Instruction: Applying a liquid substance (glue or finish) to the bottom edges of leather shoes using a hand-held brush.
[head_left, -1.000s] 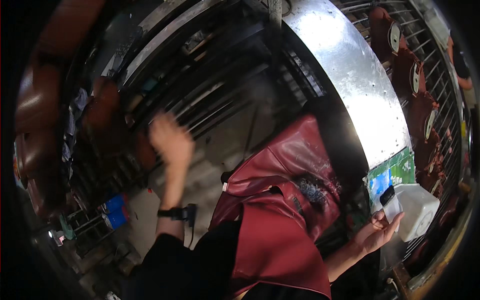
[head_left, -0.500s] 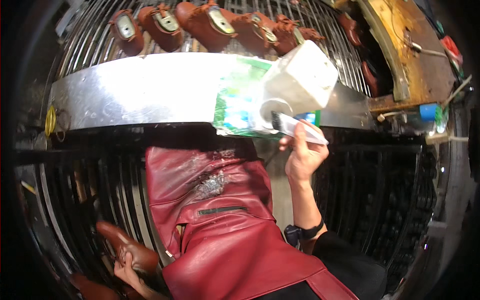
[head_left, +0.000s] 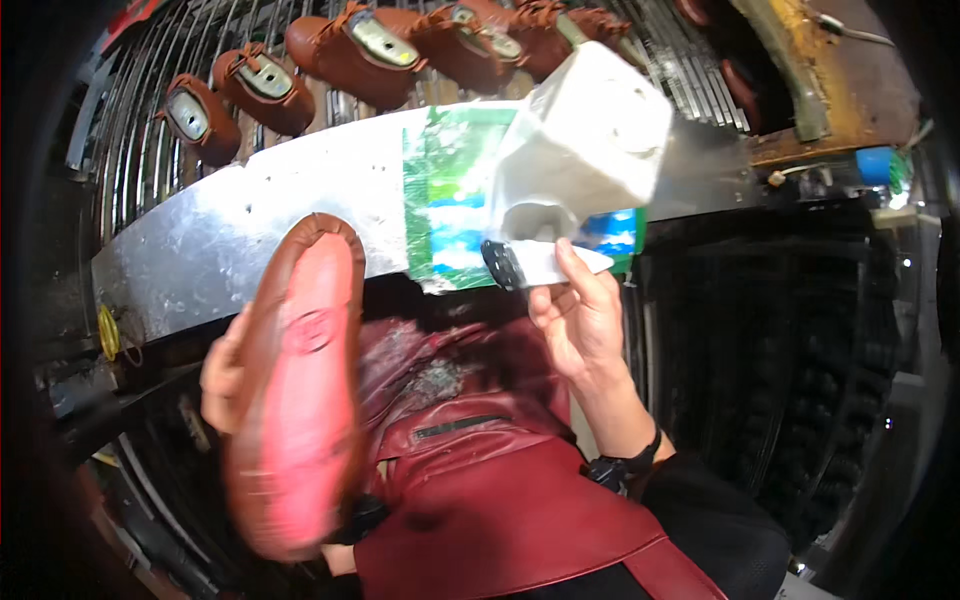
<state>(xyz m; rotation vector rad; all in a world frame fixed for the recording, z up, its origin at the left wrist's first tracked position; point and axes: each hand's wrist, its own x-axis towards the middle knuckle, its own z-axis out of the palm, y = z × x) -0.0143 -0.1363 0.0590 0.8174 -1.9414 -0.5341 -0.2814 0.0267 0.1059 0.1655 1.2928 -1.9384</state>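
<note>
A brown leather shoe upper, its pink underside turned up toward me, stands lengthwise at the left, slightly blurred. My left hand is closed round its outer side, with part of the fingers hidden behind it. In my right hand I pinch a brush by its flat white handle, and its dark, wet-looking bristles point left. The brush is just in front of the round opening of a white plastic container. That container rests on a green, white and blue sheet.
A metal ledge runs across in front of me. Beyond it, several brown shoes sit on a rack of metal bars. A worn wooden piece stands far right. Over my lap lies a stained dark red apron.
My left hand has lifted the brown shoe upper from the lower left to beside the ledge, pink underside up. The brush has shifted left and down from the container's mouth.
</note>
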